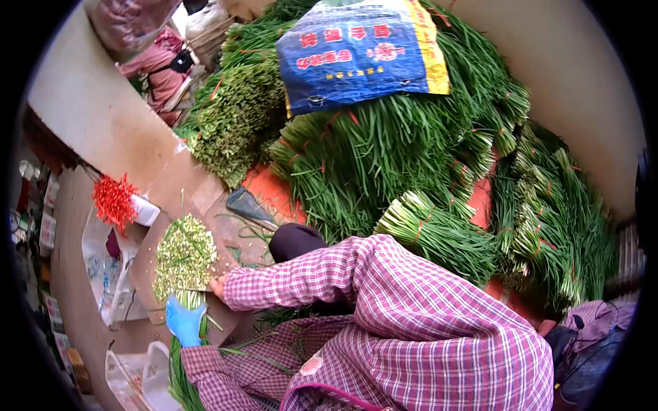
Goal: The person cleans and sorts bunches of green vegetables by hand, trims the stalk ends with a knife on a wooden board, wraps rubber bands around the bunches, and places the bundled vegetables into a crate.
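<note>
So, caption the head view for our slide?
Blue-gloved left hand holds long green stems beside a pale-green chopped heap, the bare right hand close by.

"Where are the two hands?"

"Both at the left of the scene, close together. The left hand (185, 323), in a blue glove (182, 316), is nearer; the bare right hand (218, 288) is just beyond it, a little to the right."

"And the arms?"

"The right arm (295, 281) bends at the elbow, its forearm running left in a checked sleeve. The left forearm (209, 373) reaches from the near side up to the glove."

"How are the fingers?"

"Gloved ones bent, palm down; the right's curled, partly hidden. A dark-clad knee (295, 240) shows beyond the right forearm."
</note>
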Action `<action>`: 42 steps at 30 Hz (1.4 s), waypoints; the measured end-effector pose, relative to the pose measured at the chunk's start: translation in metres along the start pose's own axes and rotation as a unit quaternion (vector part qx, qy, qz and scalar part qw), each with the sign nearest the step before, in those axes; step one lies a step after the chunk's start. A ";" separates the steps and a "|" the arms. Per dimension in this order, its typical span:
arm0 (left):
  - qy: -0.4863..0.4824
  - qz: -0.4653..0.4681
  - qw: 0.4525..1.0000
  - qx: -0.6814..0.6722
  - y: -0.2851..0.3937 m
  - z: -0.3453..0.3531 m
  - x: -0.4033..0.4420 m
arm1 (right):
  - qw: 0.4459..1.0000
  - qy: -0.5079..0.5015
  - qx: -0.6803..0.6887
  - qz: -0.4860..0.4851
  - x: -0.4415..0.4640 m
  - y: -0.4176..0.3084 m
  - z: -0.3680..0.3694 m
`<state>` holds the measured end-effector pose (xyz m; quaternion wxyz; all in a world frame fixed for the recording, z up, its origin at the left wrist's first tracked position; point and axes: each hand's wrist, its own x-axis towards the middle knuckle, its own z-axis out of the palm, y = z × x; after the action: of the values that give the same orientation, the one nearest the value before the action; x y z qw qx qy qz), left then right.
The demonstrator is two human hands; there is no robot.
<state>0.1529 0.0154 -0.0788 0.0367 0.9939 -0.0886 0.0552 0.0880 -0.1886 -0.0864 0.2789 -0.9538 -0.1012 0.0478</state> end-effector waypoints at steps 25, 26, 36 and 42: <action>0.035 -0.104 0.663 -0.740 0.014 0.024 -0.181 | 0.849 0.075 0.327 -0.409 0.131 -0.102 0.107; 0.026 -0.114 0.631 -0.767 0.011 0.032 -0.179 | 0.907 0.059 0.040 -0.415 0.136 -0.100 0.117; 0.092 -0.152 0.215 -0.960 0.006 0.020 -0.166 | 0.839 0.182 -0.316 -0.404 0.028 -0.142 0.024; 0.262 -0.108 0.259 -0.923 0.005 -0.035 -0.155 | 0.885 0.205 -0.190 -0.372 -0.040 -0.126 -0.022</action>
<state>-0.0030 0.0397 -0.0614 0.9564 0.2183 0.0434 0.1891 0.0309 -0.1054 0.0014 0.1042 -0.8693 -0.3967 -0.2759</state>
